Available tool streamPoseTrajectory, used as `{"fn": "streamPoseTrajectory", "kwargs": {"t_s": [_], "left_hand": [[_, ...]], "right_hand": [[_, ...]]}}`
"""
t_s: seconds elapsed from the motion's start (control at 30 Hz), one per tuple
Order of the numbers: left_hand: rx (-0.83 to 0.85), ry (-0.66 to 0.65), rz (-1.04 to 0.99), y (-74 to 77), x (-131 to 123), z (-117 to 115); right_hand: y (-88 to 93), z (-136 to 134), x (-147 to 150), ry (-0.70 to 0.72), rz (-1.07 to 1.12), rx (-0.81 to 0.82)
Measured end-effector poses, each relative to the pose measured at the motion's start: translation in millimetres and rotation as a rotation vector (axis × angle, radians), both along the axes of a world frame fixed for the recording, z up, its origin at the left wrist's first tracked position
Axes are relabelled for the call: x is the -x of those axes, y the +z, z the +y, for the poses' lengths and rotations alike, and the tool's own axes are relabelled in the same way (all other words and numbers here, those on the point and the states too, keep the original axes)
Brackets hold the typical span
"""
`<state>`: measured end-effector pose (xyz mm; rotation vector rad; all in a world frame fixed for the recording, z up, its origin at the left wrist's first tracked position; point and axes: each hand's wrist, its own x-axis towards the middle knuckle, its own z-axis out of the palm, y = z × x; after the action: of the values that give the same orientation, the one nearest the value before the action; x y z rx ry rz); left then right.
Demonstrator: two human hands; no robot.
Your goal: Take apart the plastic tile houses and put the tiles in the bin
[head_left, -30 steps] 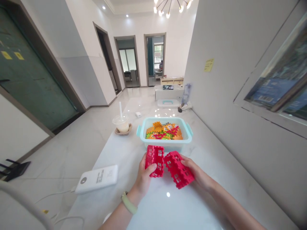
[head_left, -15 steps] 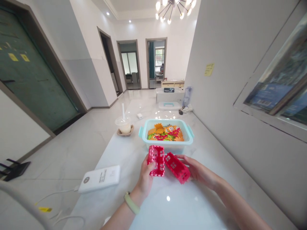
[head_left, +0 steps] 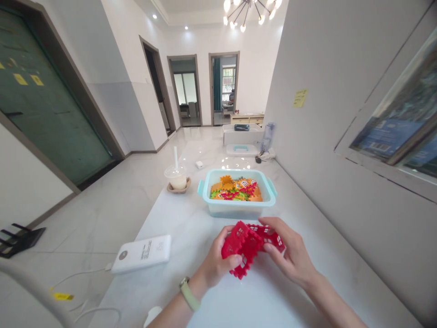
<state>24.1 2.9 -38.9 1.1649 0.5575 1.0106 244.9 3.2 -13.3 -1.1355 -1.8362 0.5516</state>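
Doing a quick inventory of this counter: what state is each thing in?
Red interlocking plastic pieces: held together
Left hand: gripping them
Right hand: gripping them
Light-blue tub: lidless, full of colourful pieces
Cup: lidded, straw in
Power bank: flat, cable attached
Green door: shut

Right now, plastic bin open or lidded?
Open: the plastic bin has no lid on, and orange toy pieces show inside.

The white marble countertop (head_left: 273, 300) offers open room around the left hand (head_left: 216, 259) and right hand (head_left: 290, 250), which close around the red plastic lattice pieces (head_left: 247, 243). Directly ahead, the pale blue plastic tub (head_left: 235, 210) blocks a forward path. Leftward, the white rectangular power bank (head_left: 141, 254) lies near the left hand, while a strip of marble separates the right hand from the pale grey wall (head_left: 324, 136).
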Motion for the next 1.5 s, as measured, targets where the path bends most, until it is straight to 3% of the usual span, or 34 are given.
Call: {"fn": "streamPoseTrajectory", "kwargs": {"t_s": [0.07, 0.2, 0.43, 0.6, 0.7, 0.83, 0.97, 1.07, 1.2, 1.33, 1.4, 1.5], "left_hand": [[-0.052, -0.029, 0.021, 4.8, -1.0, -4.6], [-0.059, -0.098, 0.037, 6.8, -0.3, -10.3], [0.004, -0.132, 0.037, 2.2, 4.3, -9.0], [-0.034, -0.055, 0.069, 4.4, 7.2, -3.2], [-0.108, -0.120, 0.278, 8.5, 15.2, 1.6], [-0.229, -0.170, 0.498, 14.6, 29.6, 8.1], [-0.345, -0.056, 0.585, 13.4, 41.9, 16.8], [-0.370, 0.138, 0.650, 5.1, 48.4, 26.0], [-0.437, 0.357, 0.751, -5.0, 51.4, 37.0], [-0.561, 0.598, 0.722, 0.1, 46.1, 31.6], [-0.636, 0.586, 0.645, 6.2, 37.1, 19.0], [-0.655, 0.369, 0.553, 9.9, 15.0, -6.4]], "right_hand": [[0.6, -9.5, 10.6, 0.104, -0.032, 0.058], [-2.0, -17.5, 22.0, 0.139, -0.020, 0.189], [0.8, -8.6, 17.4, 0.167, 0.446, 0.539], [-0.4, -6.8, 25.1, 0.064, 0.566, 0.596], [2.0, -7.8, 27.5, 0.057, 0.553, 0.614], [6.3, -10.7, 28.6, 0.273, 0.541, 0.773], [-0.4, -12.6, 35.4, 0.496, 0.467, 0.918], [-10.7, -10.1, 40.3, 0.398, 0.437, 0.913], [-17.8, -1.3, 36.1, 0.128, 0.416, 0.801], [-13.6, 5.7, 26.5, 0.039, 0.387, 0.707], [-9.4, 6.1, 25.0, 0.087, 0.400, 0.687], [-4.2, 3.9, 27.0, 0.153, 0.391, 0.634]]}}
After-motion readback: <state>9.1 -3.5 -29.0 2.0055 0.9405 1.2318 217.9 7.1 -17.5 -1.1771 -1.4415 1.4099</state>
